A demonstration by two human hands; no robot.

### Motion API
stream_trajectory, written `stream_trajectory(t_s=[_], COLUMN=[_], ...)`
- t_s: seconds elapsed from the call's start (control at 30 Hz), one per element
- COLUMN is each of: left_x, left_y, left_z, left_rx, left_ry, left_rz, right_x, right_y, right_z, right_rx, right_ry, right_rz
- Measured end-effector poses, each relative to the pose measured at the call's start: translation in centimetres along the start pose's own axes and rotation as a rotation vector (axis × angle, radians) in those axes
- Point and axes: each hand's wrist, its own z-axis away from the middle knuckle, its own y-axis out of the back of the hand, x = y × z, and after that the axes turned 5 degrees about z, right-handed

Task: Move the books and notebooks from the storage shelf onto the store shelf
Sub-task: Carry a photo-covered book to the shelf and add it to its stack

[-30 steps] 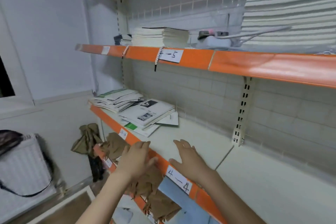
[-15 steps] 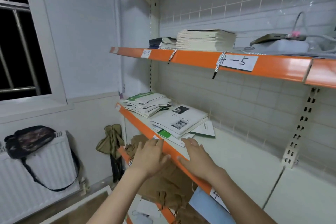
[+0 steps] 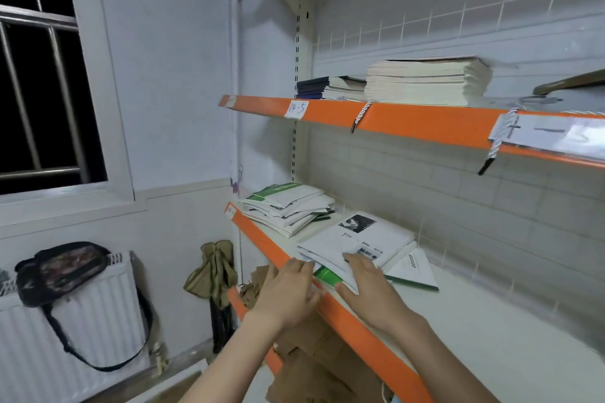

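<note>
The head camera looks down along a white shelf [image 3: 491, 321] with an orange front edge. Both hands are at this edge, close to each other but not touching. The left hand [image 3: 288, 291] is in front of the orange edge, its fingers nearly straight and its fingertips at the near corner of a pile of white booklets [image 3: 357, 245]. The right hand [image 3: 370, 288] lies flat on the near end of the same pile, fingers stretched out and a little spread; it presses on the top cover and does not curl around anything. A green booklet [image 3: 327, 275] shows from under the pile, between the two hands. One more white and green booklet [image 3: 415, 271] lies partly under the pile on the right side.

Further back on the same shelf, near the wall post, there is a second, untidy heap of white and green booklets [image 3: 288, 209]. On the upper shelf [image 3: 409, 121] stand a tall stack of pale notebooks [image 3: 425, 82] and, just beside it on the left, a lower stack of dark blue books [image 3: 320, 88]. Paper labels are stuck on the orange edge of that shelf.

Below the hands, brown paper bags [image 3: 314, 357] fill the lower level. At the left, a dark bag [image 3: 62, 271] rests on a white radiator [image 3: 65, 343] under a window [image 3: 42, 91].
</note>
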Motion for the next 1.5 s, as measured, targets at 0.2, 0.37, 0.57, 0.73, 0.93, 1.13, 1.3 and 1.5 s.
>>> stream_trajectory(t_s=[0.2, 0.37, 0.57, 0.73, 0.93, 1.13, 1.3, 1.5], left_x=[-2.8, -4.3, -5.5, -5.9, -6.2, -5.9, -6.9, -6.7], left_y=[-0.3, -1.1, -2.2, -2.2, -2.5, -2.6, -3.0, -3.0], left_z=[-6.0, -9.6, -11.7, -13.5, -16.1, -19.1, -20.9, -21.6], left_rx=[-0.008, -0.042, -0.090, -0.117, -0.146, -0.183, -0.246, -0.215], left_ry=[-0.037, -0.065, -0.080, -0.114, -0.132, -0.061, -0.025, -0.107], left_rz=[0.026, 0.044, 0.108, 0.099, 0.070, 0.118, 0.262, 0.474], right_x=[2.0, 3.4, 4.3, 5.4, 4.2, 3.2, 2.8, 2.5], right_y=[-0.8, -1.4, -2.5, -3.0, -3.0, -2.8, -3.2, -3.8], right_z=[-5.3, -8.0, -8.8, -9.0, -8.8, -8.9, -9.2, -9.3], right_rx=[0.039, 0.031, -0.001, 0.024, 0.045, 0.067, 0.100, 0.123], right_ry=[-0.078, -0.142, -0.169, -0.228, -0.286, -0.345, -0.394, -0.449], right_rz=[-0.022, 0.014, 0.060, 0.073, 0.120, 0.135, 0.134, 0.135])
